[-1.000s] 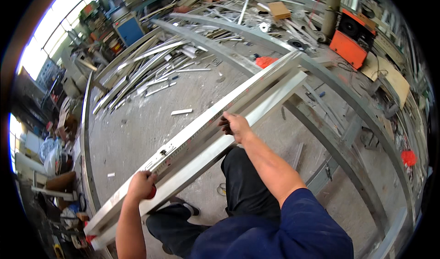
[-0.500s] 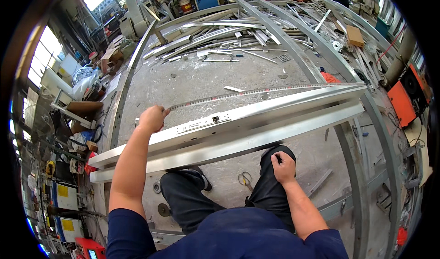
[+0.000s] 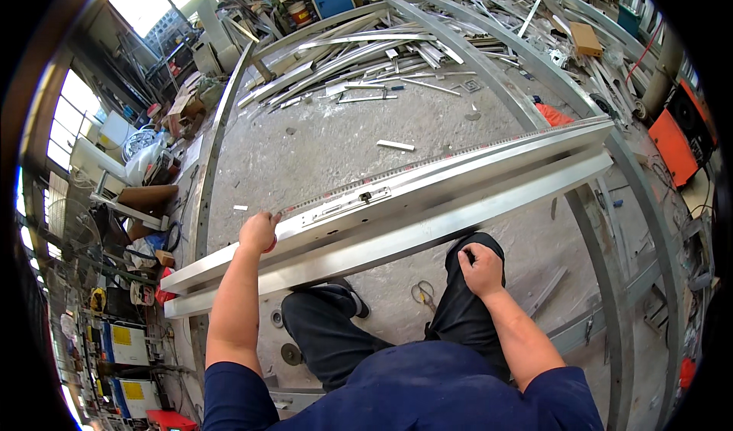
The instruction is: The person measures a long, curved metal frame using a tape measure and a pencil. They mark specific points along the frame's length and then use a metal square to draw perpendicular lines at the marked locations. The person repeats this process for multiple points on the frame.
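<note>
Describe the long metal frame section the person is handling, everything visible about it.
The long frame section looks like pale silver aluminium: two parallel profiles, the upper one broader, with a small fitting midway and a toothed far edge. It runs aslant from lower left to upper right over the concrete floor. The left hand grips its far edge; the right hand rests on the trouser leg below.

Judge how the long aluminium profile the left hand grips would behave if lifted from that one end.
The aluminium profile looks straight and hollow, so probably stiff and fairly light for its length. With only the left hand near one end, its far end would likely dip or swing. The smooth metal may slip.
</note>
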A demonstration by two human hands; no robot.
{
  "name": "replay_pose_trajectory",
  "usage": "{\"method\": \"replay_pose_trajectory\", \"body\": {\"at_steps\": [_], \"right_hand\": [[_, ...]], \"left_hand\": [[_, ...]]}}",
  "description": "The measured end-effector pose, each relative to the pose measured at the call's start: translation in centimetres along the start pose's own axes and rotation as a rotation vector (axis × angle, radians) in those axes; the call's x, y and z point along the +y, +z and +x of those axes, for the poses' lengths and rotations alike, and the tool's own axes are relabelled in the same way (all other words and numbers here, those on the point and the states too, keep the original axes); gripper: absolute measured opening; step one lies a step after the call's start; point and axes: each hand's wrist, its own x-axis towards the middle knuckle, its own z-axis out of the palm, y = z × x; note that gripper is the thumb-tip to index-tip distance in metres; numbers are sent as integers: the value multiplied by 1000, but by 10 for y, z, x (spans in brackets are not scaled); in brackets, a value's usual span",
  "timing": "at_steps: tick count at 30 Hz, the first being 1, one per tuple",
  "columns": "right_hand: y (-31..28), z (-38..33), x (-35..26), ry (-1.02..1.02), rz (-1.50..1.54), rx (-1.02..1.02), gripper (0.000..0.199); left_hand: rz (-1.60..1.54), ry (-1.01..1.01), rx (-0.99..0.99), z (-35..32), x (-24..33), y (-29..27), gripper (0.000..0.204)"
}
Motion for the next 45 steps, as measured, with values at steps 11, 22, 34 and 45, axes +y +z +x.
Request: {"method": "replay_pose_trajectory", "body": {"at_steps": [11,22,34,45], "right_hand": [[-2,-1,-4,21,9,-21,13],[1,0,-1,-6,15,3,15],[0,-1,-3,29,10,-13,13],[-1,0,-5,9,11,-1,14]], "left_hand": [[-89,-29,-42,-10,-4,23,48],[-77,-24,-51,-8,-4,28,47],[-70,-61,-86,-6,0,28,46],[-77,-42,-63,-7,-2,29,46]]}}
